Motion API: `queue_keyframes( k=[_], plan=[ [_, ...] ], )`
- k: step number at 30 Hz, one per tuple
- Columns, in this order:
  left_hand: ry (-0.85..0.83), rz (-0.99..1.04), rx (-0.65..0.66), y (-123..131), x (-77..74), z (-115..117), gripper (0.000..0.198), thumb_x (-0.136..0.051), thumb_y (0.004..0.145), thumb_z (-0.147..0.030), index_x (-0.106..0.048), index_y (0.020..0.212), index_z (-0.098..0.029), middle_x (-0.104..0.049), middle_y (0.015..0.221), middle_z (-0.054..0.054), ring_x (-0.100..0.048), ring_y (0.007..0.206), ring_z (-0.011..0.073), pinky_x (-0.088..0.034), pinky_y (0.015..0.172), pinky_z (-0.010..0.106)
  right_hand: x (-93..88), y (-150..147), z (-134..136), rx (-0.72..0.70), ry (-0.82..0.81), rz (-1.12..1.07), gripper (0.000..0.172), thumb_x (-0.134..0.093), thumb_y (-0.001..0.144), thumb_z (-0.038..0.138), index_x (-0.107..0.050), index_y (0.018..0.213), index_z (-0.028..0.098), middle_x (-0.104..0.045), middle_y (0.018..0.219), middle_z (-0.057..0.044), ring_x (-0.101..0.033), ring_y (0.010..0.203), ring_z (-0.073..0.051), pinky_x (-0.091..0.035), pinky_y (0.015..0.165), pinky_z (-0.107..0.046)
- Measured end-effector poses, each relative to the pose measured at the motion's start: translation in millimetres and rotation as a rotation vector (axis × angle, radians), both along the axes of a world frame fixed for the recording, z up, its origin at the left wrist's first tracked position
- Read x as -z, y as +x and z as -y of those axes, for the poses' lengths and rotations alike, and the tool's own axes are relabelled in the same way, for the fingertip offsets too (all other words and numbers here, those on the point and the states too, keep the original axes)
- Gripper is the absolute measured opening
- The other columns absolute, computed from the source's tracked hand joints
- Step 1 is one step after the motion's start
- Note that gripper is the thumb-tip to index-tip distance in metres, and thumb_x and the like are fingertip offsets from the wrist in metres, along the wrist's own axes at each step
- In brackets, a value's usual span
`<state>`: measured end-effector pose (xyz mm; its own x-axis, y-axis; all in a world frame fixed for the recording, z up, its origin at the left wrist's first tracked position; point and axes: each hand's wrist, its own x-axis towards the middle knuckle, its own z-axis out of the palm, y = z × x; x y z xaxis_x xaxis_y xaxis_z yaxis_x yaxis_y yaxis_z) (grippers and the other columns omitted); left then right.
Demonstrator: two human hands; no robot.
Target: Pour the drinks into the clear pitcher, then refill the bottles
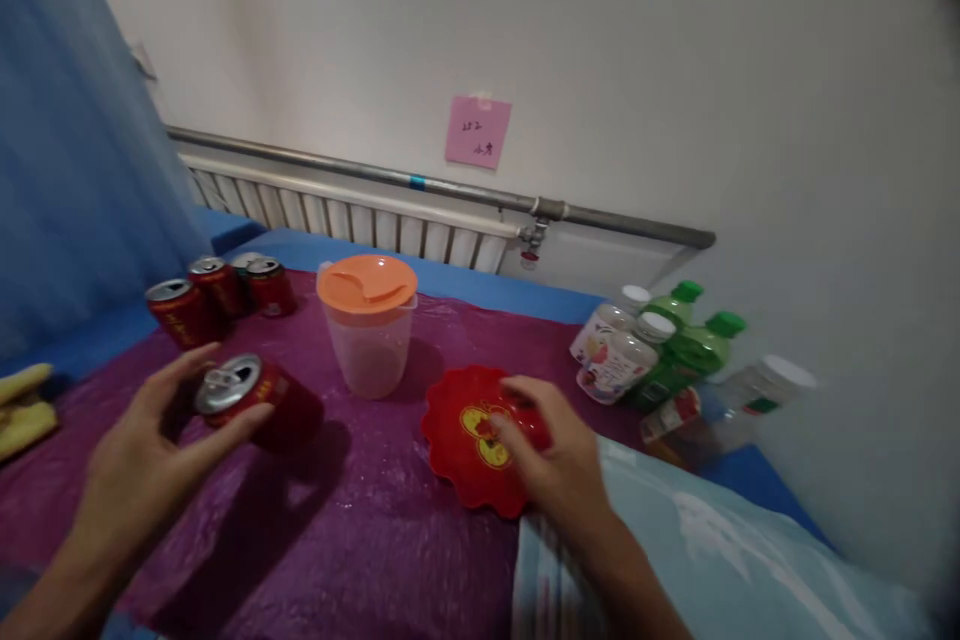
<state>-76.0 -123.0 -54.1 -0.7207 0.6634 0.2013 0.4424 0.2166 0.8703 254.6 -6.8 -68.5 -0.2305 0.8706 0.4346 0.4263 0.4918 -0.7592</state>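
My left hand (pixel 150 465) is wrapped round a red drink can (pixel 259 402), tilted on its side with its silver top facing me, just above the purple cloth (pixel 360 530). My right hand (pixel 551 455) rests on a red scalloped plate (pixel 461 440) with a yellow emblem, fingers curled over its right part. Between the two hands, a little farther back, stands a clear plastic jug (pixel 369 340) with an orange lid.
Three more red cans (pixel 217 295) stand at the back left. Several plastic bottles (pixel 660 350), some with green caps, lie at the right near the wall. A light blue cloth (pixel 720 560) covers the near right. A radiator runs along the wall; something yellow (pixel 22 405) lies at the far left.
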Motion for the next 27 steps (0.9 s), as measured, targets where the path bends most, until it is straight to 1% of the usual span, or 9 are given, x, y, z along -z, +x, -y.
queue_keyframes(
  k=[3,6,9,14,17,20,22,24,27],
  plan=[
    [0.026,0.128,0.315,46,9.9,-6,0.083,-0.088,0.045,-0.062,-0.059,0.122,-0.050,-0.063,0.130,-0.007,-0.060,0.122,0.0277,-0.048,0.114,0.041,-9.8,-17,23,-0.297,-0.242,-0.035,0.054,-0.082,0.072,0.036,-0.067,0.124,0.030,-0.065,0.135,-0.007,-0.057,0.128,-0.028,-0.038,0.114,-0.047],
    [0.057,0.247,0.642,70,11.1,-11,0.070,-0.089,0.054,-0.047,-0.064,0.120,-0.049,-0.065,0.129,-0.004,-0.063,0.120,0.0231,-0.053,0.099,0.022,-14.5,-16,25,-0.581,-0.571,-0.216,0.075,-0.087,0.065,0.039,-0.060,0.135,0.033,-0.060,0.141,-0.004,-0.053,0.134,-0.027,-0.034,0.117,-0.047],
    [0.096,0.402,0.892,82,-1.0,-17,0.066,-0.088,0.056,-0.047,-0.068,0.119,-0.045,-0.066,0.129,0.004,-0.067,0.114,0.0296,-0.059,0.091,0.029,-12.6,-12,20,-0.819,-0.828,-0.437,0.074,-0.088,0.060,0.047,-0.064,0.129,0.033,-0.066,0.132,0.000,-0.056,0.131,-0.025,-0.036,0.116,-0.042],
    [0.007,0.537,1.190,99,-23.0,-29,0.066,-0.085,0.060,-0.059,-0.067,0.122,-0.043,-0.064,0.133,0.003,-0.065,0.118,0.0293,-0.057,0.103,0.036,2.2,-15,18,-1.102,-1.065,-0.407,0.070,-0.092,0.049,0.040,-0.071,0.114,0.024,-0.076,0.103,0.000,-0.069,0.102,-0.024,-0.051,0.094,-0.033],
    [0.099,0.534,1.014,94,-22.9,-32,0.072,-0.083,0.060,-0.062,-0.065,0.126,-0.039,-0.060,0.138,0.001,-0.056,0.130,0.0273,-0.054,0.107,0.032,7.4,-15,19,-1.100,-1.107,-0.505,0.072,-0.093,0.045,0.024,-0.070,0.112,0.022,-0.076,0.099,0.000,-0.069,0.096,-0.022,-0.052,0.086,-0.029],
    [0.295,0.426,0.353,71,-20.5,-40,0.049,-0.079,0.064,-0.058,-0.071,0.106,-0.035,-0.069,0.118,-0.001,-0.059,0.123,0.0265,-0.050,0.114,0.037,7.1,-8,16,-0.928,-1.028,-0.628,0.068,-0.091,0.045,0.018,-0.071,0.110,0.021,-0.076,0.099,-0.001,-0.070,0.095,-0.022,-0.052,0.087,-0.030],
    [0.273,0.386,0.040,49,-17.2,-53,0.036,-0.075,0.070,-0.051,-0.069,0.100,-0.034,-0.068,0.111,-0.005,-0.057,0.124,0.0247,-0.039,0.122,0.040,6.3,-3,11,-0.772,-0.933,-0.718,0.065,-0.088,0.046,0.018,-0.071,0.108,0.021,-0.077,0.097,-0.002,-0.071,0.091,-0.023,-0.053,0.085,-0.031],
    [0.197,0.514,0.008,28,-9.3,-74,0.034,-0.073,0.074,-0.043,-0.064,0.105,-0.033,-0.065,0.116,-0.006,-0.051,0.131,0.0216,-0.033,0.123,0.036,6.4,1,6,-0.658,-0.869,-0.798,0.062,-0.084,0.048,0.020,-0.071,0.109,0.020,-0.077,0.094,-0.003,-0.072,0.085,-0.024,-0.055,0.079,-0.033],
    [0.089,0.683,0.163,5,9.9,-110,0.023,-0.061,0.083,-0.033,-0.063,0.100,-0.017,-0.067,0.106,0.005,-0.061,0.107,0.0194,-0.047,0.106,0.038,9.1,2,2,-0.588,-0.841,-0.860,0.058,-0.078,0.051,0.021,-0.070,0.108,0.020,-0.078,0.092,-0.004,-0.073,0.084,-0.026,-0.057,0.075,-0.036]
  ],
)
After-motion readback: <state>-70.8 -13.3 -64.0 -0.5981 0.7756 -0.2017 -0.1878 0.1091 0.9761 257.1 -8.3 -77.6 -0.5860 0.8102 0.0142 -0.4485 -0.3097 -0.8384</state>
